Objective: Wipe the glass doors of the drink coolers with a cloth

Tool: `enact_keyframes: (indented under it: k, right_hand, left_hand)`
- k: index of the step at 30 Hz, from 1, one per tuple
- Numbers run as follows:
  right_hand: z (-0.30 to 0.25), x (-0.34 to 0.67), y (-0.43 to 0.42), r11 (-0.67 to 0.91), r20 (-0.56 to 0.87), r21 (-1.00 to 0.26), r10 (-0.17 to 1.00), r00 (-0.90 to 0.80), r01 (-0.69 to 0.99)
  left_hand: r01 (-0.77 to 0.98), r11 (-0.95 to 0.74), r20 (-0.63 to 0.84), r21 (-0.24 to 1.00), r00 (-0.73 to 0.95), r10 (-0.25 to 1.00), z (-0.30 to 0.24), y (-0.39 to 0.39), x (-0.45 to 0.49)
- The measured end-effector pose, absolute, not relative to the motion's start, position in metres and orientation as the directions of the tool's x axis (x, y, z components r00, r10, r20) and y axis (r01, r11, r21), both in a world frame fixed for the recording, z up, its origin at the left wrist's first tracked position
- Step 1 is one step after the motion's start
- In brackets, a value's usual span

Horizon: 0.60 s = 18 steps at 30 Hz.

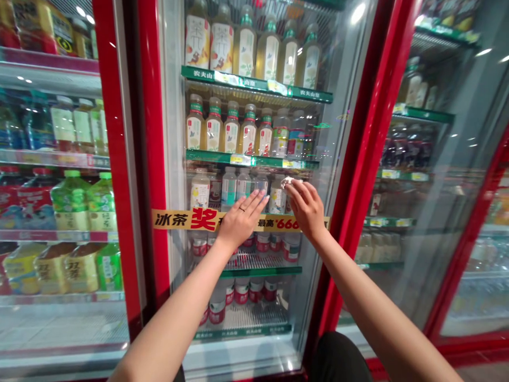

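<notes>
My left hand [243, 217] lies flat with fingers stretched out against the glass door [338, 154] of a drinks fridge. It covers part of a yellow sticker strip [186, 219] with black and red lettering. To its right, my right hand [308, 207] is closed around a small crumpled white cloth or tissue [289, 182]; which of the two I cannot tell. That white piece shows at the fingertips, up by the glass, a little above the strip. Behind the glass, bottles [232, 185] stand on the shelf near both hands.
Green-edged shelves [254, 83] hold rows of bottles inside the fridge. Red door frames [149, 132] run up both sides. Another fridge [59, 239] with drinks stands at left, and further glass-fronted fridges [397, 175] at right. A dark-clad knee [338, 358] shows at the bottom.
</notes>
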State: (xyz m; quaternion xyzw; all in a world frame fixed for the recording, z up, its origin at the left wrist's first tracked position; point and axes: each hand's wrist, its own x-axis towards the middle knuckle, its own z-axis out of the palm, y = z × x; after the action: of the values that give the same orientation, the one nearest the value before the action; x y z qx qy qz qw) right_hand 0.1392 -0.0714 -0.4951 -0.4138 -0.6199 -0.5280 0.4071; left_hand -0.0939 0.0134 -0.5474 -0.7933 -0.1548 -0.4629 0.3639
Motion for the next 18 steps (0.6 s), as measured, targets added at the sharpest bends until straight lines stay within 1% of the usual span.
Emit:
enact_keyframes:
  k: [2,3,4,5,7,11,13,15,18]
  right_hand:
    - [-0.492,0.136,-0.068,0.088,0.975,0.222,-0.03,-0.22,0.971]
    - [-0.489,0.131,-0.064,0.094,0.984,0.173,-0.066,-0.167,0.98]
    - [-0.486,0.125,-0.06,0.112,0.988,0.148,-0.069,-0.14,0.983]
    - [-0.485,0.118,-0.056,0.13,0.99,0.136,-0.047,-0.131,0.982]
    - [-0.485,0.106,-0.049,0.149,0.988,0.151,0.009,-0.154,0.977]
    - [-0.498,0.11,-0.05,0.126,0.971,0.222,0.064,-0.231,0.967]
    - [-0.501,0.122,-0.055,0.116,0.964,0.237,0.096,-0.248,0.965]
    - [-0.498,0.131,-0.058,0.108,0.965,0.236,0.089,-0.245,0.966]
    - [-0.489,0.129,-0.056,0.095,0.977,0.213,0.015,-0.215,0.973]
  left_hand:
    - [0.574,-0.697,0.854,-0.429,0.51,-0.106,-0.548,0.014,-0.093]
    - [0.572,-0.7,0.856,-0.428,0.504,-0.111,-0.549,0.015,-0.093]
    - [0.571,-0.701,0.858,-0.427,0.5,-0.116,-0.549,0.015,-0.092]
    - [0.571,-0.701,0.86,-0.427,0.497,-0.118,-0.55,0.016,-0.092]
    - [0.573,-0.698,0.859,-0.431,0.496,-0.123,-0.551,0.016,-0.091]
    - [0.585,-0.682,0.863,-0.438,0.487,-0.136,-0.551,0.016,-0.089]
    - [0.58,-0.691,0.867,-0.431,0.478,-0.139,-0.551,0.016,-0.089]
    - [0.571,-0.704,0.872,-0.422,0.468,-0.142,-0.55,0.017,-0.089]
    - [0.587,-0.683,0.874,-0.434,0.458,-0.163,-0.55,0.017,-0.089]
